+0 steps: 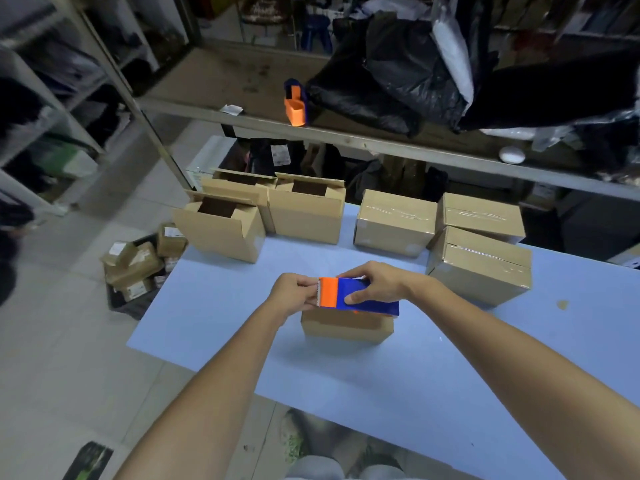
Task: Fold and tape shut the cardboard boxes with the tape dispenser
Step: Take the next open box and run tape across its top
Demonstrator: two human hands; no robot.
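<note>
A small cardboard box (346, 328) stands on the light blue table (381, 382) in front of me. Above its top I hold an orange and blue tape dispenser (356, 293). My right hand (375, 284) grips the blue body from above. My left hand (294, 292) pinches at the toothed orange end, where the tape comes out; the tape itself is too thin to make out. The dispenser and hands hide the box's top. Three open boxes (225, 230) stand at the back left. Three taped boxes (394, 221) stand at the back right.
A second orange and blue dispenser (295, 103) sits on the shelf board behind the table, next to black plastic bags (391, 77). Several small parcels (138, 265) lie in a crate on the floor at the left. Metal shelving (45, 98) stands at far left.
</note>
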